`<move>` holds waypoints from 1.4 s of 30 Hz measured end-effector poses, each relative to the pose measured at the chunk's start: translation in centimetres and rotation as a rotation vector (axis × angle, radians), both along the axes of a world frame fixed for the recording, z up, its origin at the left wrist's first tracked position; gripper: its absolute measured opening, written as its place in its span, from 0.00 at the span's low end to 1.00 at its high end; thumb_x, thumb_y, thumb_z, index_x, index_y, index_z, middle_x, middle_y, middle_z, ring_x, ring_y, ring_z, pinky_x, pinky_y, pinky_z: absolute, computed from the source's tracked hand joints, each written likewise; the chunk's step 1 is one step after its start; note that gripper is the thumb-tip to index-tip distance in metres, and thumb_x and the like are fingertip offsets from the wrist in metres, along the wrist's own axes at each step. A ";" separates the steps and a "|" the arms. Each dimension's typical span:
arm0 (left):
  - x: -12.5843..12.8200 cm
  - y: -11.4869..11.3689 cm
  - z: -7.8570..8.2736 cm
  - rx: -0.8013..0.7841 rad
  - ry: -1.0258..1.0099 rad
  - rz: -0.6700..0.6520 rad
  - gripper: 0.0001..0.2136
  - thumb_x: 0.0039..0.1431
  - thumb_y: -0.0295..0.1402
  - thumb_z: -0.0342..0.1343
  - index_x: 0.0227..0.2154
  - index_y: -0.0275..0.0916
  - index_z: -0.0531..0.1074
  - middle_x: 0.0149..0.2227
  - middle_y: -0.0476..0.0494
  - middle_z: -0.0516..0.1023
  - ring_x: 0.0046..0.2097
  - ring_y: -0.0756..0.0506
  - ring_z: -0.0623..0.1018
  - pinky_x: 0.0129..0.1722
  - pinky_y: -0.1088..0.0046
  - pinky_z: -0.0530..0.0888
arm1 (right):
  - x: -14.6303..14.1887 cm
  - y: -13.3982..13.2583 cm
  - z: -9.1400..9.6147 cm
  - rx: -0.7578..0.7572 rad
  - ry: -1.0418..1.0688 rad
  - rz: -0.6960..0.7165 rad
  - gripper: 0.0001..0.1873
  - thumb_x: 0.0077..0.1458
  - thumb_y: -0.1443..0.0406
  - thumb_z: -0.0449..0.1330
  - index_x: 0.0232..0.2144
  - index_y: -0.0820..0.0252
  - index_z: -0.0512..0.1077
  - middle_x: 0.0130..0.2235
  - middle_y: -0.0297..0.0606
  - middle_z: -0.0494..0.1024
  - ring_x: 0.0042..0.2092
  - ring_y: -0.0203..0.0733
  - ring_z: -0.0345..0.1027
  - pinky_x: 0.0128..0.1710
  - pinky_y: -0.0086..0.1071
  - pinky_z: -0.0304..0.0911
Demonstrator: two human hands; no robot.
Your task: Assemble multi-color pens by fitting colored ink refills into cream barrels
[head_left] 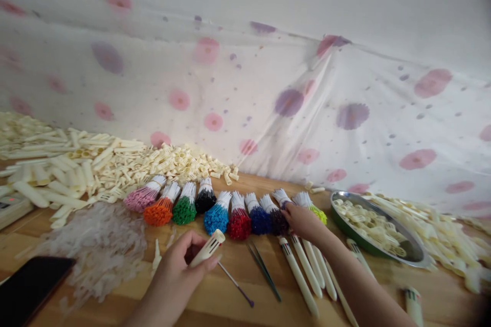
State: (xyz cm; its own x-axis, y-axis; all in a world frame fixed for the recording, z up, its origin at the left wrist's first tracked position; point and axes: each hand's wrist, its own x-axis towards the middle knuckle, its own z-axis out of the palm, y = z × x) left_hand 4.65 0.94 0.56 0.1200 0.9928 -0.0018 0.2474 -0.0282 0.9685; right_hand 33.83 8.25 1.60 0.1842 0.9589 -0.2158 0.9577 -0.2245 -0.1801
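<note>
My left hand (184, 265) is closed around a cream multi-colour pen barrel (209, 248), its slotted end pointing up and right. Dark and red bits show in the slots. My right hand (303, 220) reaches to the row of pen refill bundles, fingertips pinched at the purple bundle (282, 196); what they grip there is hidden. Beside it stand a dark violet bundle (278, 219) and a yellow bundle (316, 210). A single refill (237, 284) with a purple end lies by my left hand. Tweezers (264, 272) rest on the wood between my hands.
Several slotted pens (299, 276) lie under my right forearm. A metal bowl (416, 258) holds cream slotted pieces. Cream pen parts (169, 163) heap at the back left, with clear plastic pieces (103, 245) and a dark phone (34, 288) nearer. Behind hangs a flowered sheet (245, 92).
</note>
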 end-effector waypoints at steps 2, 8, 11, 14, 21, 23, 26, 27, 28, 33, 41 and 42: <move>0.0 0.1 0.0 -0.008 -0.014 0.011 0.07 0.46 0.37 0.59 0.24 0.40 0.68 0.23 0.52 0.72 0.28 0.45 0.72 0.28 0.74 0.65 | 0.2 0.1 -0.2 -0.018 0.082 -0.029 0.14 0.60 0.61 0.54 0.46 0.62 0.67 0.45 0.40 0.72 0.41 0.40 0.69 0.40 0.39 0.67; -0.1 0.0 -0.7 -0.006 -0.030 -0.035 0.07 0.47 0.38 0.59 0.25 0.40 0.69 0.25 0.50 0.74 0.30 0.44 0.73 0.30 0.73 0.66 | 1.3 -0.2 -1.5 -0.060 0.336 -0.135 0.14 0.60 0.61 0.54 0.46 0.63 0.66 0.43 0.40 0.72 0.39 0.39 0.70 0.37 0.37 0.68; -0.1 -0.1 -1.1 -0.005 -0.021 -0.054 0.08 0.47 0.38 0.59 0.26 0.40 0.70 0.25 0.49 0.75 0.30 0.44 0.73 0.30 0.72 0.66 | 1.4 -0.2 -2.0 -0.030 0.391 -0.172 0.14 0.60 0.61 0.55 0.46 0.63 0.66 0.43 0.40 0.72 0.39 0.39 0.70 0.36 0.37 0.68; -0.1 -0.1 -1.3 0.009 -0.017 -0.044 0.07 0.47 0.38 0.58 0.25 0.40 0.70 0.24 0.50 0.74 0.29 0.44 0.73 0.29 0.72 0.66 | 1.2 -0.1 -1.9 0.007 0.377 -0.191 0.14 0.60 0.61 0.54 0.46 0.63 0.67 0.42 0.39 0.72 0.37 0.38 0.70 0.35 0.36 0.68; 0.1 -0.1 -0.9 0.012 0.038 -0.093 0.07 0.46 0.38 0.56 0.24 0.41 0.67 0.24 0.50 0.72 0.30 0.43 0.72 0.30 0.71 0.66 | 0.3 0.0 -0.5 0.052 0.195 -0.144 0.15 0.60 0.60 0.54 0.47 0.63 0.66 0.43 0.40 0.72 0.38 0.39 0.70 0.36 0.37 0.68; 0.0 -0.2 -0.9 0.013 0.047 -0.094 0.07 0.47 0.38 0.56 0.24 0.41 0.67 0.25 0.49 0.72 0.31 0.43 0.72 0.31 0.70 0.66 | 0.1 0.2 -0.1 0.004 0.134 -0.117 0.15 0.60 0.61 0.54 0.47 0.62 0.66 0.44 0.40 0.72 0.39 0.40 0.70 0.37 0.38 0.68; 0.0 -0.3 -1.0 0.014 0.053 -0.095 0.06 0.47 0.37 0.55 0.24 0.41 0.66 0.25 0.50 0.72 0.30 0.43 0.72 0.31 0.70 0.65 | -0.3 0.5 0.8 -0.071 0.026 -0.071 0.14 0.60 0.62 0.55 0.47 0.62 0.66 0.46 0.41 0.71 0.41 0.41 0.69 0.39 0.39 0.68; 0.0 -0.3 -1.1 0.015 0.056 -0.098 0.06 0.47 0.37 0.55 0.24 0.41 0.66 0.24 0.50 0.72 0.30 0.43 0.72 0.31 0.70 0.65 | -0.5 0.6 1.1 -0.082 -0.016 -0.056 0.14 0.60 0.62 0.55 0.47 0.62 0.66 0.46 0.41 0.71 0.42 0.41 0.69 0.40 0.40 0.67; 0.0 -0.2 -1.1 0.017 0.061 -0.100 0.06 0.47 0.37 0.55 0.24 0.41 0.66 0.24 0.50 0.71 0.29 0.43 0.71 0.31 0.71 0.65 | -0.7 0.7 1.4 -0.084 -0.060 -0.041 0.15 0.59 0.62 0.55 0.47 0.62 0.66 0.47 0.41 0.70 0.43 0.42 0.68 0.41 0.40 0.67; 0.1 0.1 -1.2 0.032 0.092 -0.092 0.06 0.47 0.37 0.56 0.24 0.41 0.65 0.24 0.51 0.71 0.29 0.43 0.71 0.30 0.71 0.64 | -2.4 0.4 2.1 -0.038 -0.249 -0.009 0.15 0.59 0.62 0.56 0.48 0.62 0.66 0.48 0.42 0.70 0.45 0.43 0.68 0.43 0.42 0.66; 0.1 0.0 -1.4 0.056 0.093 -0.070 0.06 0.46 0.35 0.57 0.23 0.42 0.66 0.22 0.53 0.70 0.27 0.45 0.71 0.28 0.73 0.64 | -2.5 -0.8 1.0 -0.026 -0.320 0.000 0.16 0.59 0.62 0.56 0.48 0.63 0.66 0.48 0.42 0.70 0.44 0.43 0.68 0.42 0.42 0.66; 0.1 0.0 -1.4 0.058 0.092 -0.072 0.06 0.46 0.35 0.57 0.22 0.42 0.66 0.22 0.53 0.70 0.27 0.45 0.71 0.28 0.73 0.64 | -2.2 -0.7 0.8 -0.014 -0.310 0.008 0.16 0.59 0.62 0.56 0.48 0.63 0.66 0.48 0.42 0.70 0.44 0.43 0.68 0.42 0.42 0.66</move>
State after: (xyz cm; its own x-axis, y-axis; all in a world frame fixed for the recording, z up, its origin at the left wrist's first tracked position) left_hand 4.78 0.91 -0.82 0.1925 0.9804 0.0411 0.3306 -0.1042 0.9380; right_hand 31.65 7.54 2.38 0.2357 0.9579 -0.1640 0.9682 -0.2169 0.1244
